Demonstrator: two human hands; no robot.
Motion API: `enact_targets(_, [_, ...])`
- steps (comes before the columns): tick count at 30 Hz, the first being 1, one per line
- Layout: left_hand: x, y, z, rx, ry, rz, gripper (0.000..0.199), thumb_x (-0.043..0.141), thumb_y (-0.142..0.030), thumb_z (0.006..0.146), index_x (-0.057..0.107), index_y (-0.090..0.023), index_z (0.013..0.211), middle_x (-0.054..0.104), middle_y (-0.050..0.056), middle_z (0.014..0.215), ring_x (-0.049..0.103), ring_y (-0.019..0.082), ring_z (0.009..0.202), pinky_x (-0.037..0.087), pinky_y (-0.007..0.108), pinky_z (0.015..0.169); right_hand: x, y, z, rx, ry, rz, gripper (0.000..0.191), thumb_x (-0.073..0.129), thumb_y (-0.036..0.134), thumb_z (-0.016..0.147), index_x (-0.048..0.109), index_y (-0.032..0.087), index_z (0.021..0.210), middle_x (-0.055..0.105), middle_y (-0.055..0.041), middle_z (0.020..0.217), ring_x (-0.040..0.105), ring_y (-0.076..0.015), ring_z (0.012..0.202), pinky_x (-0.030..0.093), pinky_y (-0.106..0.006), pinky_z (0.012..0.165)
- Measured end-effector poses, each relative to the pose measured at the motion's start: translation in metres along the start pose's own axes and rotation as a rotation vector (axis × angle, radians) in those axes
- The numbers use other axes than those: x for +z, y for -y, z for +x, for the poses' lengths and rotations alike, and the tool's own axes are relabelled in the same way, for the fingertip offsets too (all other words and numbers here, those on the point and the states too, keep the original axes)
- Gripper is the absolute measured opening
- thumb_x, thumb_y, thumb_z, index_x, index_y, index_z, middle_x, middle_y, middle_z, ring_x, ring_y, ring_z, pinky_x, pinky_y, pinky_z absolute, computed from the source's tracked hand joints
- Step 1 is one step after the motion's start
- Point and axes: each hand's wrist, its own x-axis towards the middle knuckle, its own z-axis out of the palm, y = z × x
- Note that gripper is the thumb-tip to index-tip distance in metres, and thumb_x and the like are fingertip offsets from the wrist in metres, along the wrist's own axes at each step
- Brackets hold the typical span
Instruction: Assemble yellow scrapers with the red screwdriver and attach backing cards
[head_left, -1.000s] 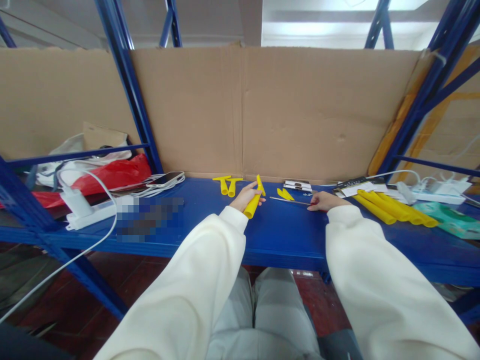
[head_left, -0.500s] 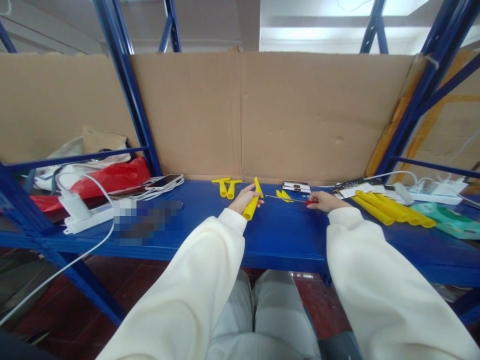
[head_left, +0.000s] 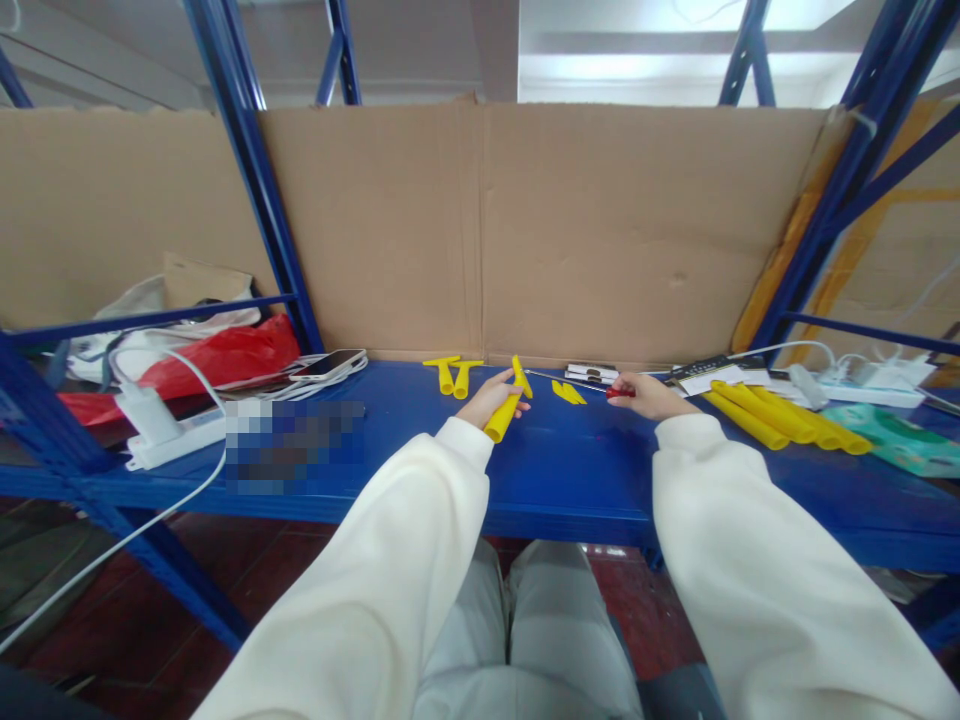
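Note:
My left hand (head_left: 487, 400) is closed around a yellow tube (head_left: 501, 420) that has a yellow blade-like crosspiece (head_left: 521, 377) at its upper end, tilted above the table. In my right hand (head_left: 636, 393) is the red handle of a screwdriver (head_left: 619, 393). Its thin metal shaft points left, and the tip is close to the crosspiece; whether they touch I cannot tell. Between my hands, small yellow pieces (head_left: 568, 392) lie on the blue tabletop. Two T-shaped yellow assemblies (head_left: 454, 376) rest left of my left hand.
Several loose yellow tubes (head_left: 784, 415) lie at the right, beside a green packet (head_left: 896, 440). White-and-black small boxes (head_left: 592, 373) stand near the cardboard back panel (head_left: 600, 230). To the left are a phone (head_left: 330, 365), a white power strip (head_left: 187, 435) with cables and a red bag (head_left: 225, 362).
My right hand has raised the screwdriver slightly, so its shaft now slants up toward the crosspiece. The crosspiece on the tube has turned into clearer view. My left hand stays almost in place.

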Motion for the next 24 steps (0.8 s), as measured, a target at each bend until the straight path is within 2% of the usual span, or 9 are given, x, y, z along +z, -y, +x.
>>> enact_targets(4, [0.0003, 0.0007, -0.0001, 0.007, 0.002, 0.019, 0.070, 0.048, -0.001, 0.088, 0.031, -0.018, 0.154, 0.069, 0.011, 0.105, 0.060, 0.007, 0.047, 0.043, 0.018, 0.040, 0.0002, -0.0023, 0.0010, -0.038, 0.000, 0.010, 0.018, 0.070, 0.035, 0.069, 0.057, 0.022, 0.069, 0.065, -0.0010, 0.066, 0.061, -0.0186, 0.067, 0.049, -0.031, 0.067])
enact_targets(10, [-0.0005, 0.0036, 0.0043, 0.017, -0.001, 0.030, 0.072, 0.049, -0.002, 0.087, 0.031, -0.020, 0.154, 0.069, 0.013, 0.110, 0.061, 0.008, 0.048, 0.044, 0.019, 0.040, -0.0009, -0.0009, 0.0005, -0.024, 0.000, 0.010, 0.015, 0.069, 0.032, 0.069, 0.057, 0.023, 0.069, 0.066, -0.0015, 0.067, 0.061, -0.0192, 0.067, 0.049, -0.031, 0.068])
enact_targets(17, [0.0002, 0.0034, 0.0035, 0.018, 0.003, 0.035, 0.070, 0.049, -0.001, 0.087, 0.033, -0.017, 0.153, 0.068, 0.014, 0.111, 0.061, 0.008, 0.048, 0.044, 0.019, 0.040, -0.0014, 0.0005, -0.0001, -0.030, 0.006, 0.047, 0.018, 0.069, 0.034, 0.069, 0.056, 0.022, 0.068, 0.064, -0.0009, 0.065, 0.060, -0.0189, 0.066, 0.049, -0.031, 0.067])
enact_targets(24, [-0.0009, 0.0038, 0.0044, 0.036, 0.014, 0.051, 0.072, 0.050, -0.002, 0.086, 0.032, -0.019, 0.154, 0.069, 0.012, 0.110, 0.061, 0.009, 0.049, 0.045, 0.019, 0.041, -0.0013, 0.0030, -0.0004, -0.019, 0.003, 0.047, 0.017, 0.069, 0.031, 0.068, 0.055, 0.023, 0.068, 0.063, -0.0002, 0.064, 0.060, -0.0185, 0.064, 0.049, -0.032, 0.068])
